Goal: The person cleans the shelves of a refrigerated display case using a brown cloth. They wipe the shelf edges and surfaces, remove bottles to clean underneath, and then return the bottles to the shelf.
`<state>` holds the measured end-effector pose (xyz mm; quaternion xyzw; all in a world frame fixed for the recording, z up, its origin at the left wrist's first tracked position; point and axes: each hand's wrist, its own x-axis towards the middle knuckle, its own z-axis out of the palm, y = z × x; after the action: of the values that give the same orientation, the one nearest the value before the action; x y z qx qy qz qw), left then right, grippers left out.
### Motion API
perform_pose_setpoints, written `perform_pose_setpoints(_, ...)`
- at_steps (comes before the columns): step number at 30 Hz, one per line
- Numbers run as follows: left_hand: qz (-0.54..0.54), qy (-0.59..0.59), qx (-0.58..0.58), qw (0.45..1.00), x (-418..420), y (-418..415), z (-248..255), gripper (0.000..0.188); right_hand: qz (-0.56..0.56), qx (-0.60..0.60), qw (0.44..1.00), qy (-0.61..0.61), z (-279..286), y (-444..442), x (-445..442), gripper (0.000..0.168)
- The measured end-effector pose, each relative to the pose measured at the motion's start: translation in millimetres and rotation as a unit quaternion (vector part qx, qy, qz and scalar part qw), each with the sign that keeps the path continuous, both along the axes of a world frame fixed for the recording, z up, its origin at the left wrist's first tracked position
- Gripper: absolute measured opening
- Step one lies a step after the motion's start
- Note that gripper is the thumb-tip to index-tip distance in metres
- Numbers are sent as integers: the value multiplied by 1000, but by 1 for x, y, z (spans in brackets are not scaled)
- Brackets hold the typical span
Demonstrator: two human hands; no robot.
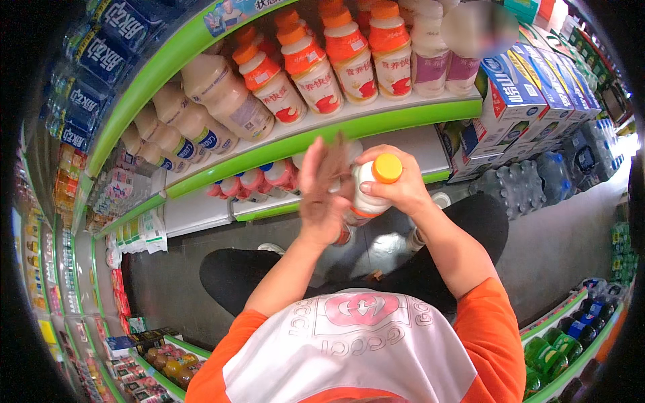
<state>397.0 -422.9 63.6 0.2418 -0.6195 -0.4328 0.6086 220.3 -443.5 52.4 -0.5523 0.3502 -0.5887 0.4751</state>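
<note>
My right hand [398, 184] is closed around a white plastic bottle [367, 194] with an orange-yellow cap, held upright in front of my knees with its cap towards me. Beside it on the left, my left hand [325, 194] is raised with its fingers spread; the fingers are blurred, and nothing shows in its grasp. Past both hands, a shelf holds orange-capped milk drink bottles [315, 70] in a row. Larger cream-coloured bottles [227, 95] stand to their left. Lower down, behind my left hand, are pink bottles [252, 181] on the bottom shelf.
Green shelf edging [322, 133] runs across in front of me. Boxed cartons [519, 101] are stacked at the right, with shrink-wrapped water bottles [509, 186] on the floor beside them. Bottled drinks [549, 352] fill a low shelf at lower right. Packaged goods line shelves at left.
</note>
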Motion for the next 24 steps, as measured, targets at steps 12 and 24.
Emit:
perform_pose_setpoints(12,81,-94,157,980,69,-17,-50,97,34,-60,933,-353,62,-18,-41,53)
perform_pose_setpoints(24,-92,251,385,883,45,-6,22,95,84,-41,894,-438,53,-30,-53,53)
